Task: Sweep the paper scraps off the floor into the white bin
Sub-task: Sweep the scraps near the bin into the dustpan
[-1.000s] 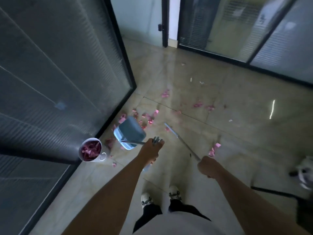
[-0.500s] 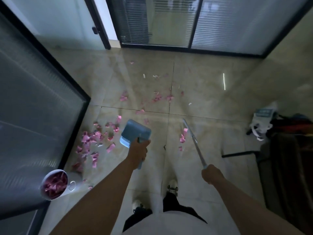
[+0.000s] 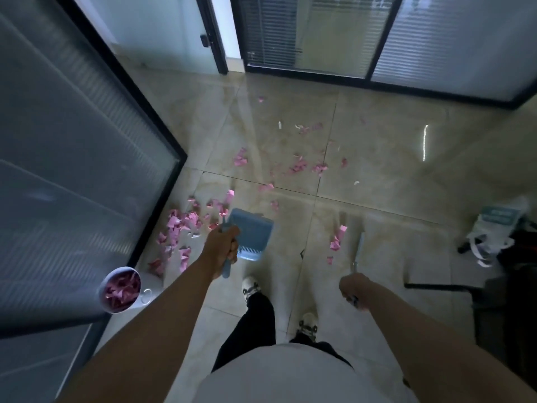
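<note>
The glossy beige tiled floor [image 3: 377, 175] runs from my feet to the dark-framed glass partitions [image 3: 72, 158] on my left and ahead. Pink torn paper scraps [image 3: 180, 225] lie on it in three groups: the densest heap along the foot of the left partition, a looser scatter further out across the tile joint, and a few pieces ahead of my right side.

The round white plastic bin [image 3: 122, 289], already holding pink scraps, stands against the left partition, down and to the left of my left hand [image 3: 222, 245] and well apart from it.

That hand grips the handle of the pale blue plastic dustpan [image 3: 252, 234], fingers curled round it. The pan sits just ahead and right of my knuckles, with the dense heap of scraps just beside it to the left; whether it touches the floor I cannot tell.

My right hand [image 3: 356, 289] is closed round the thin grey metal broom handle [image 3: 359, 251], which runs forward from my fist. The small group of scraps lies just left of that handle. The broom head is too blurred to make out.

A white bag [image 3: 494, 228] sits at the right edge
</note>
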The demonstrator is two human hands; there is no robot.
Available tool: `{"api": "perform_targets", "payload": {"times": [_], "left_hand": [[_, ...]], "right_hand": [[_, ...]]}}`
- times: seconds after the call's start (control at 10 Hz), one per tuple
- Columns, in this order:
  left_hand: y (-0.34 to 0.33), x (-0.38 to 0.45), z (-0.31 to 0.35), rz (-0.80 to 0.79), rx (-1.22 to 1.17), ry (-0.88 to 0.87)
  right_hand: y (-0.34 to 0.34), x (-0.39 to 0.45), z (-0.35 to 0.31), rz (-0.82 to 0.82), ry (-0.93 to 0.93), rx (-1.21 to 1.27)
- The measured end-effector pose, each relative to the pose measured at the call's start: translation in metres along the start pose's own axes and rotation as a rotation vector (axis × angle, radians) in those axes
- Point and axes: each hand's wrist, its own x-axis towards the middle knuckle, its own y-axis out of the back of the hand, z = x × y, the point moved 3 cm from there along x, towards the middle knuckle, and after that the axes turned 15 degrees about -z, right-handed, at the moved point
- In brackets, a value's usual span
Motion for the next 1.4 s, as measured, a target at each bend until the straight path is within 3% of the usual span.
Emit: {"api": "perform_targets", "payload": {"times": [0.1,0.3,0.5,0.7,1.0,1.4], "left_hand": [[0.021,0.016,0.005,0.009,-0.040,-0.002],[0.060,0.057,0.033,0.089,-0.163,-0.020],[0.097,0.095,0.074,0.128,-0.199,-0.027],[0.110,0.132,0.114,0.127,-0.195,-0.059],[0.082,0.175,0.160,0.126,-0.211,-0.063],[0.024,0.252,0.214,0.293,-0.248,-0.086]], "right_hand": [[-0.004,0.005,-0.053,0.008,0.017,0.210],[-0.021,0.028,-0.143,-0.005,0.012,0.311],[-0.048,0.024,-0.232,-0.037,0.006,0.240],[-0.028,0.017,-0.283,-0.035,0.005,0.280],[0.064,-0.003,-0.282,0.106,0.068,0.341],[0.286,0.059,-0.249,0.270,0.087,0.470]]}}
